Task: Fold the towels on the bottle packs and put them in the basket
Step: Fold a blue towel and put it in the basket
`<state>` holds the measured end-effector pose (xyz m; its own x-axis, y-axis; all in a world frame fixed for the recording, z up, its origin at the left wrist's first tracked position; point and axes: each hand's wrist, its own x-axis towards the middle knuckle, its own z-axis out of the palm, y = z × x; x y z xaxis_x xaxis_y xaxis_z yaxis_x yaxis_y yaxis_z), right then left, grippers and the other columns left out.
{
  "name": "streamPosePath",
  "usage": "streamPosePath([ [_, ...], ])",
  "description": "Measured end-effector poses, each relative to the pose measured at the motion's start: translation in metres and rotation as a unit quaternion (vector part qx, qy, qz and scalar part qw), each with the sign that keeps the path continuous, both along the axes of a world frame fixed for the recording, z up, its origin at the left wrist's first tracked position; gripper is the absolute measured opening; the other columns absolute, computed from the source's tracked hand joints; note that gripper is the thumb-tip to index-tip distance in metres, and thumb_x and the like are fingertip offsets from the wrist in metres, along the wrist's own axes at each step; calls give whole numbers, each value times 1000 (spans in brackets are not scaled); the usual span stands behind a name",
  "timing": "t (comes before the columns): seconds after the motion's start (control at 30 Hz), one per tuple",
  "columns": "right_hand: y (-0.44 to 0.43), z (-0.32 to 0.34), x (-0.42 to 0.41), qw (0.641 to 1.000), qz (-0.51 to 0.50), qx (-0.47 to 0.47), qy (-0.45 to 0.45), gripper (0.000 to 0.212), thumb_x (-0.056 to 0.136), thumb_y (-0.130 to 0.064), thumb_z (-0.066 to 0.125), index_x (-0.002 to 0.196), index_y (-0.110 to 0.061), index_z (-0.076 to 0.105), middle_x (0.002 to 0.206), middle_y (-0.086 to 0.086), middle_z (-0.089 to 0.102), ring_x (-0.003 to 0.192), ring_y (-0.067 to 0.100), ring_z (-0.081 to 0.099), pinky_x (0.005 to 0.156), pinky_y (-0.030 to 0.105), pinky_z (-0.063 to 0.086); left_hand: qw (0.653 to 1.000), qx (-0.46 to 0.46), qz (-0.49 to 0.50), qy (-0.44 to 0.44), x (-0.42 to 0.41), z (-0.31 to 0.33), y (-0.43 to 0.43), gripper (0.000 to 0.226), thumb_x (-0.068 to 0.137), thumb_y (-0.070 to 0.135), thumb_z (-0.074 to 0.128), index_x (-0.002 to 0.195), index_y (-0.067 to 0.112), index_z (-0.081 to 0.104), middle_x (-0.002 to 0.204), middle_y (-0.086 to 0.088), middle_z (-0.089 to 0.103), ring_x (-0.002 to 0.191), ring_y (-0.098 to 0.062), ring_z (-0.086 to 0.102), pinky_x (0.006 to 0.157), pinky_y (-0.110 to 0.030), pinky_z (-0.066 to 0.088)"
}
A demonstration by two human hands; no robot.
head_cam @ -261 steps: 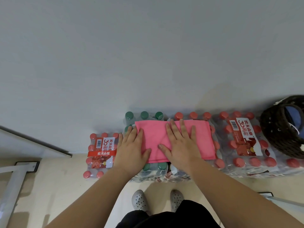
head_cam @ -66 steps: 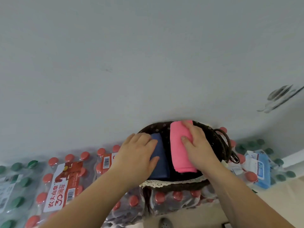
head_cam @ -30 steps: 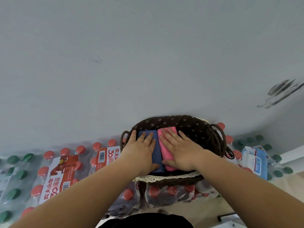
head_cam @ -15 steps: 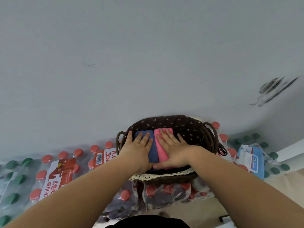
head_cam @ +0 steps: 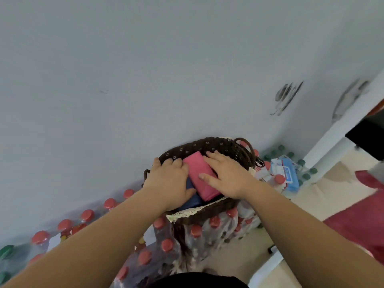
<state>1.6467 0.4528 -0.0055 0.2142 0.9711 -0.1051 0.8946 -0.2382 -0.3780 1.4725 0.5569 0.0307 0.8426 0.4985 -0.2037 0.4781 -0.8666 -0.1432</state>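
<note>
A dark brown woven basket [head_cam: 209, 144] with a lace trim stands on shrink-wrapped packs of red-capped bottles [head_cam: 166, 245], against the wall. Inside it lie a folded pink towel [head_cam: 199, 173] and, to its left, a folded blue towel [head_cam: 194, 201], mostly hidden. My left hand [head_cam: 168, 183] rests palm down over the blue towel, fingers curled at the basket's far left rim. My right hand [head_cam: 226, 176] lies flat on the right side of the pink towel, thumb pressing on it.
More bottle packs run along the wall to the left [head_cam: 64, 225], some green-capped [head_cam: 6, 251]. A blue-and-white pack of wipes [head_cam: 285, 173] lies right of the basket. A white furniture leg [head_cam: 332, 138] and a red cloth [head_cam: 361, 221] are at the right.
The view has swung to the right and tilted. My hands stay on the two towels in the basket; the left hand has slid toward the far left rim and the pink towel shows more.
</note>
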Motion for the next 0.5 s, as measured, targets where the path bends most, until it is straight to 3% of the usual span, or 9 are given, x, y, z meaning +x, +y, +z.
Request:
streamPosePath([
  [0.1,-28,6,-23,996,-84,35,-5,91,85,-78,35,155,-20,30,163,1,23,151,20,18,123,39,16,996,-24,-40,-81,-23,5,-5,69,88,66,44,143,24,39,145,0,44,132,-24,40,110,-48,31],
  [0.23,-72,14,-68,984,-168,41,-41,82,89,-71,45,154,-23,33,163,1,25,149,20,20,123,38,15,976,-90,-123,-153,-53,0,-8,72,87,67,42,146,25,41,147,0,45,133,-25,43,108,-47,38],
  [0.37,-129,11,-123,961,-256,60,-83,69,91,-63,50,147,-23,45,155,3,39,140,22,36,116,39,30,941,-147,-201,-228,-60,-13,-28,67,82,63,44,130,18,58,129,-5,59,119,-29,55,96,-51,47],
  [0.5,-205,-5,-173,931,-359,-19,-67,76,87,-67,41,147,-20,46,156,6,37,139,28,38,112,47,37,899,-225,-267,-264,-61,-26,-83,55,81,52,56,121,16,62,120,-5,60,110,-29,56,92,-47,48],
])
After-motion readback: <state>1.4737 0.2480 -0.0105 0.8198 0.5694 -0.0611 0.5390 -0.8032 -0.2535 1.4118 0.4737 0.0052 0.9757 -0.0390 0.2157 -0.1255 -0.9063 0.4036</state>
